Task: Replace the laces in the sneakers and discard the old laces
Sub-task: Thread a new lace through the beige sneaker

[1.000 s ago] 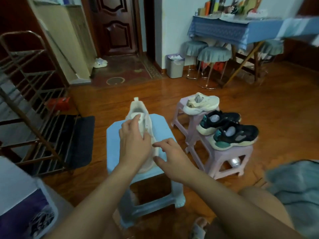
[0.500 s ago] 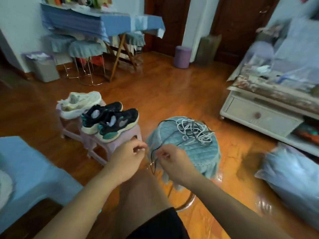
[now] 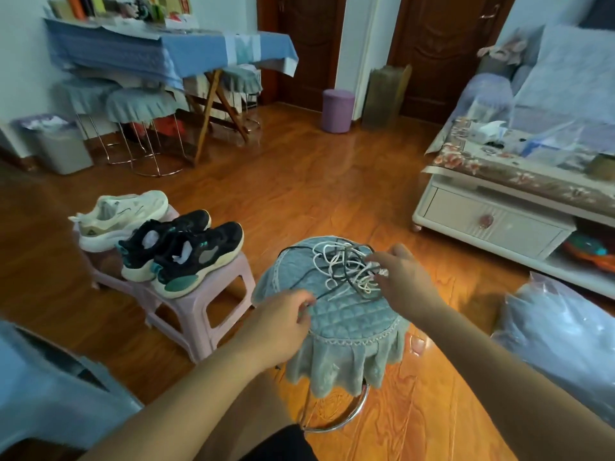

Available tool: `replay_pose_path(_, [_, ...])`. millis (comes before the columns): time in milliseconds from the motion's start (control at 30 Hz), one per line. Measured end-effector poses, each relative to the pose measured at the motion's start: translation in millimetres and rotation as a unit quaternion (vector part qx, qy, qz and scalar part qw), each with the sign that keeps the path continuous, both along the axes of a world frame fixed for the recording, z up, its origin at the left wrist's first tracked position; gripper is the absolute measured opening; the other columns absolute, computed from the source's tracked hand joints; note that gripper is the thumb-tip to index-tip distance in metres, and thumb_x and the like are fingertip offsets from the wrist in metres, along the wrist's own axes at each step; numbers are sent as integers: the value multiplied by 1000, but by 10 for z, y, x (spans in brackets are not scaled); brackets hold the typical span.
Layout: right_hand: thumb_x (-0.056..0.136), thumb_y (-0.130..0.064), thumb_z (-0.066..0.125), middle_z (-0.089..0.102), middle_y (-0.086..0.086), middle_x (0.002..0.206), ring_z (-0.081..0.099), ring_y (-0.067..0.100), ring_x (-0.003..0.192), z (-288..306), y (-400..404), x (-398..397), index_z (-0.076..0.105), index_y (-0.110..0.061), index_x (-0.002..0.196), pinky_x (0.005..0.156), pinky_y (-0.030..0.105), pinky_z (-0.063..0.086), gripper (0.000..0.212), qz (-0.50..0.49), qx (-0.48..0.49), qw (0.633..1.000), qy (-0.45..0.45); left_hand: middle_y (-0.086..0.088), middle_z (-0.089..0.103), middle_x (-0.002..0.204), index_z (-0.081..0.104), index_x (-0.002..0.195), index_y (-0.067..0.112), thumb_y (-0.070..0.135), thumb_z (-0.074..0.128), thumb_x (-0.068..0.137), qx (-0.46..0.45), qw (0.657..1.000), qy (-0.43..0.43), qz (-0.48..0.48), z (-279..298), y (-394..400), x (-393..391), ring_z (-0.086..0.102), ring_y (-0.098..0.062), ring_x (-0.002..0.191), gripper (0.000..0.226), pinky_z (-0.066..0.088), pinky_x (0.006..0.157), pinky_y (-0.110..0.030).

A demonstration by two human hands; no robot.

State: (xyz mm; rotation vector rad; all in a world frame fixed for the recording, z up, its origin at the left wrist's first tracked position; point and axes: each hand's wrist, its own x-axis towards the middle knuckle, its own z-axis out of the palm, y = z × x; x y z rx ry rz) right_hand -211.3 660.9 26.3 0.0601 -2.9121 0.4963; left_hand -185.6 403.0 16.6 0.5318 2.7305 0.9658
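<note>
On the padded stool (image 3: 346, 324), left hand (image 3: 279, 324) pinches a black lace (image 3: 299, 281); right hand (image 3: 404, 281) grips tangled laces (image 3: 346, 267).

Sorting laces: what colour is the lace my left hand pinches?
Black lace, pinched by the left hand; head view.

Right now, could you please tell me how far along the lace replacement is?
Done: the black sneakers on the pink stool look unlaced. In hand: the left hand pinches a black lace while the right hand picks at the tangled laces on the covered stool. Left: relacing, and nothing shows old laces discarded.
</note>
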Motion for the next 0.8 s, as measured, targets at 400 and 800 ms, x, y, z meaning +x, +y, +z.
replay_pose_path(400, [95, -27, 68, 63, -3, 91, 59, 12, 79, 875, 229, -454, 72, -20, 93, 74, 32, 51, 8, 31, -179, 983, 30, 5, 13, 171, 11, 164, 25, 24, 43, 104, -153, 983, 5, -102, -153, 591, -329, 34, -23, 149, 68, 39, 115, -43])
replay_pose_path(800, [95, -19, 69, 71, -9, 87, 63, 4, 79, 1293, -56, -388, 73, -24, 93, 71, 17, 49, 6, 113, -225, 965, 71, 2, 59, 106, 49, 142, 35, 44, 65, 97, 256, 965, 36, 46, 1148, 681, -569, 58, -9, 89, 49, 46, 77, -26])
